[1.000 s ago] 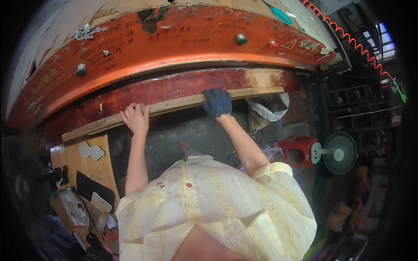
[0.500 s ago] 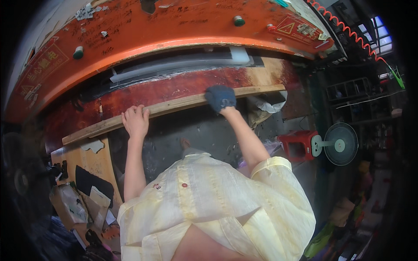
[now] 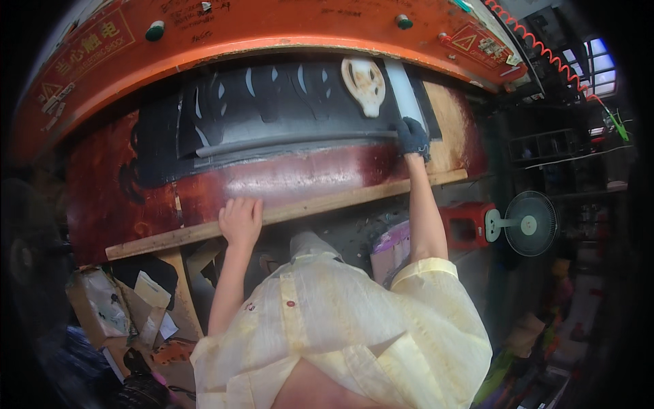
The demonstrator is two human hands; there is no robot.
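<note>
Black sheet (image 3: 266, 119), head view: it lies flat on the red board (image 3: 293, 174), in the far middle of the scene, near the orange beam (image 3: 272, 35). Narrow pale slits cross its far part; a grey band (image 3: 272, 148) borders its near side. A pale mask-shaped piece (image 3: 371, 102) rests toward its right end, left of the white strip (image 3: 407, 95).

Right hand (image 3: 413, 138), gloved: placed at the near end of the white strip. The fingertips are hidden; whether they grip cannot be told. Left hand (image 3: 240, 219), bare: rests over the wooden rail (image 3: 306, 207) at the board's near edge, fingers not closed on anything visible.

Handling (judged): the sheet is probably thin, flexible and light for its area, its sheen suggesting a slick face. The slits are likely weak points. Take hold along the unslit near border, hands well apart, to limit sagging. The white strip appears stiffer; hold it by its near end.
</note>
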